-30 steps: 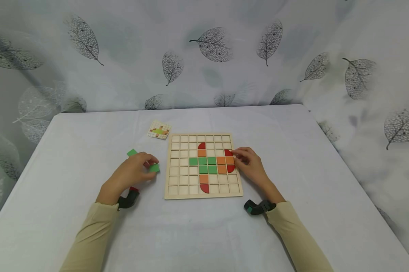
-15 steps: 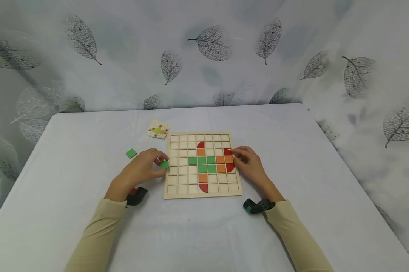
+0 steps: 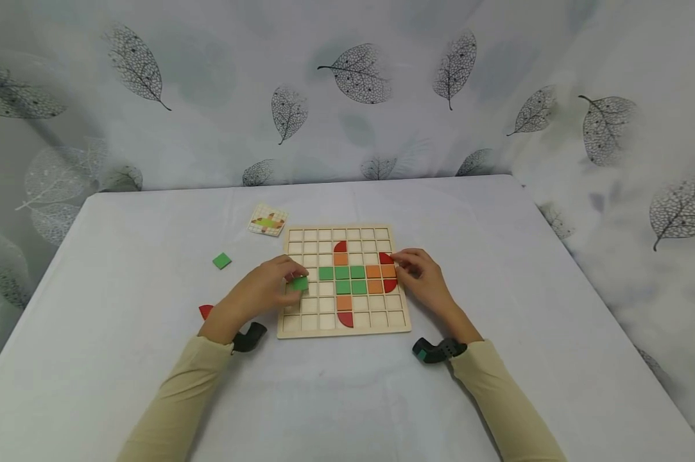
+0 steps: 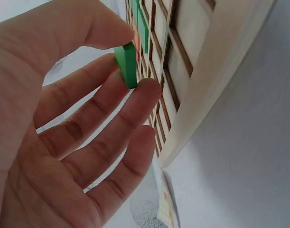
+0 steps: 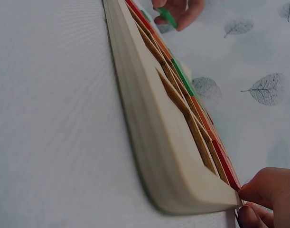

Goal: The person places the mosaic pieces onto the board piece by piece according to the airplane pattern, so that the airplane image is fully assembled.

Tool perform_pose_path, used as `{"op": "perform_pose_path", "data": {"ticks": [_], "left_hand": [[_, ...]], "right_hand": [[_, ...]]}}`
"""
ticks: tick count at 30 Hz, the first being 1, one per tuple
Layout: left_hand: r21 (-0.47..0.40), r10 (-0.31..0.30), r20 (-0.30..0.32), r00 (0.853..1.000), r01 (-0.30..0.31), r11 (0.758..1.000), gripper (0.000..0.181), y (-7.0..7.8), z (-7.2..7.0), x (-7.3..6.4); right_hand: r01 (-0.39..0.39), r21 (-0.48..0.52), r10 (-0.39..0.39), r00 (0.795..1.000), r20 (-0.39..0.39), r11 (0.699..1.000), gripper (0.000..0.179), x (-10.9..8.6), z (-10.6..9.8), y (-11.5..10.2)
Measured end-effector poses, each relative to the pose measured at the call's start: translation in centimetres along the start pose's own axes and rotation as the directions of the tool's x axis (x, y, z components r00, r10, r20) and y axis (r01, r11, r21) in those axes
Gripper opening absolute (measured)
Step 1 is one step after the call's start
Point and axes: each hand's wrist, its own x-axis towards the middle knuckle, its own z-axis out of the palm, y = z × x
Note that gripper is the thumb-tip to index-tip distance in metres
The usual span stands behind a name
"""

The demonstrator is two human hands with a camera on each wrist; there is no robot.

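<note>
Over the left columns of the wooden grid board [image 3: 344, 333], my left hand [image 3: 260, 292] pinches a green square tile [image 3: 300, 283] between thumb and fingertips. In the left wrist view the tile [image 4: 127, 65] stands tilted on edge, apart from the board's frame. My right hand [image 3: 425, 282] holds the board's right edge, fingertips beside the red quarter-round tiles [image 3: 390, 285]. The right wrist view has its thumb against the frame. Green tiles [image 3: 343, 273] fill the board's middle, with orange squares [image 3: 374, 271] and red quarter-rounds around them.
A loose green tile [image 3: 222, 260] lies left of the board. A red tile [image 3: 206, 311] shows partly behind the left wrist. The pattern card [image 3: 267, 220] rests beyond the board's far left corner. All sits on a white-covered table [image 3: 347, 398] against a leaf-print cloth.
My left hand has carried the green tile rightward from the table to above the board, uncovering the loose green tile and a red one. My right hand has stayed at the board's edge.
</note>
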Motion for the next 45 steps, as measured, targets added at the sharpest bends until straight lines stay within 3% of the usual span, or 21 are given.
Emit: {"op": "perform_pose_path", "data": {"ticks": [10,27,35,45], "left_hand": [[0.000,0.107,0.000,0.994,-0.107,0.994,0.027,0.9,1.1,1.1],[0.053,0.047,0.060,0.997,-0.050,0.997,0.017,1.7,2.0,2.3],[0.066,0.064,0.066,0.996,-0.068,0.995,0.012,1.4,2.5,2.6],[0.062,0.068,0.047,0.997,-0.071,0.996,0.011,1.4,2.0,2.2]], "right_hand": [[-0.010,-0.006,0.010,1.000,0.000,1.000,0.026,0.0,0.0,0.0],[0.007,-0.016,-0.007,1.000,-0.007,1.000,0.025,0.1,0.0,0.2],[-0.002,-0.009,0.002,1.000,-0.003,1.000,0.026,0.0,0.1,0.2],[-0.008,-0.014,0.008,1.000,0.003,1.000,0.028,-0.1,0.1,0.0]]}}
